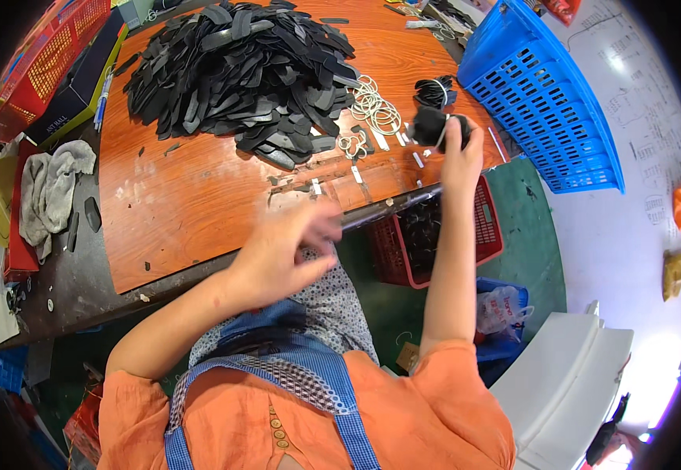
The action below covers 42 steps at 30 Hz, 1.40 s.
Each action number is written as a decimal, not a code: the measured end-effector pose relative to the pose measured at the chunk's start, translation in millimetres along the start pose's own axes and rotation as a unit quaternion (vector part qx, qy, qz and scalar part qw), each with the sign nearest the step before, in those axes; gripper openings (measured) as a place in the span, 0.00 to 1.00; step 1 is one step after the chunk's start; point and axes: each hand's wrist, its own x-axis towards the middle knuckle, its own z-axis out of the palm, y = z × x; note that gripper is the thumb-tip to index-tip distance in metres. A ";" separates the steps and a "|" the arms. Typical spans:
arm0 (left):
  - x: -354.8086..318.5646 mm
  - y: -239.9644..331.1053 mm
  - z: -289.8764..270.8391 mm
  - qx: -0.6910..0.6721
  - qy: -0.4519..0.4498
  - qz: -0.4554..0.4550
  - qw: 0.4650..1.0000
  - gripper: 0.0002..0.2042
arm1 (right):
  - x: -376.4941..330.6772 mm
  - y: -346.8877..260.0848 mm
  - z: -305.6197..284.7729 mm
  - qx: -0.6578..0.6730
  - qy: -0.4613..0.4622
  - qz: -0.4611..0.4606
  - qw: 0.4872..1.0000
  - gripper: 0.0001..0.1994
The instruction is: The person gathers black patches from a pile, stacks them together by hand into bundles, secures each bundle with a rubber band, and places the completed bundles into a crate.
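Note:
A bundle of flat black pieces (429,125) with a pale band round it is gripped in my right hand (461,153), over the table's right edge. My left hand (289,247) hovers by the front edge, slightly blurred, thumb and fingers apart and nothing in them. Cream rubber bands (375,106) lie heaped left of the held bundle, with a smaller cluster of rubber bands (351,144) nearer me. Just beyond my right hand rests another banded black bundle (434,92). A big pile of loose black strips (238,70) covers the far part of the wooden table (176,211).
A blue plastic basket (544,110) stands tilted at the right. Below the table edge, a red basket (487,235) holds dark pieces. Grey cloth gloves (54,184) and a red crate (50,66) sit at the left. White foam-like boxes (563,376) are at lower right.

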 end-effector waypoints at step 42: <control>-61.1 -88.4 74.9 0.215 -0.059 -0.048 0.974 0.29 | -232.9 140.1 25.1 0.087 -0.274 0.179 0.941 0.12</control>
